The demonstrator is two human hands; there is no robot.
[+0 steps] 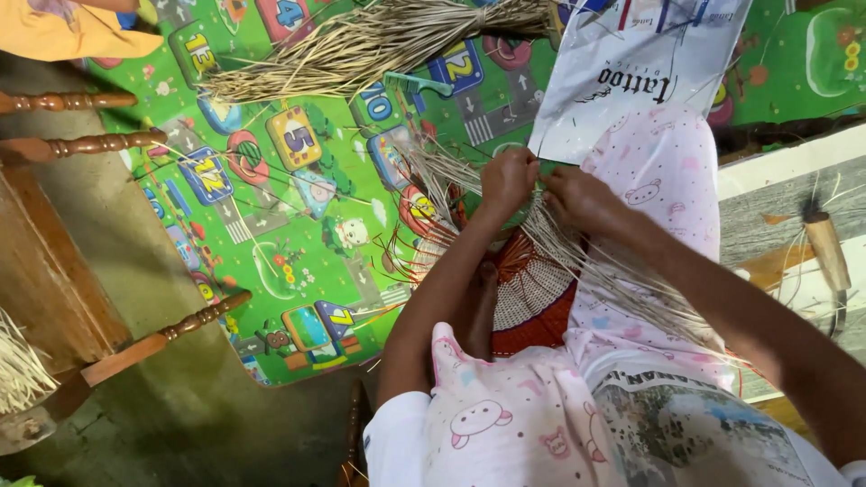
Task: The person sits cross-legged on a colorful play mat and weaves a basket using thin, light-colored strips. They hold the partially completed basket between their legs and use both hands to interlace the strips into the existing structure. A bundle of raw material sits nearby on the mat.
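My left hand (508, 180) and my right hand (577, 197) are close together above my lap, both pinching thin pale straw strands (622, 284) that fan out from a round woven piece (532, 293) in orange and white. The woven piece lies between my legs, partly hidden by my left forearm and a foot. The strands trail down to the right across my pink patterned trouser leg (658, 171).
A green play mat (298, 225) with numbers covers the floor. A bundle of dried straw (379, 41) lies at its far edge beside a white printed bag (631, 72). A wooden chair (81, 271) stands at left. A knife with a wooden handle (828, 252) rests at right.
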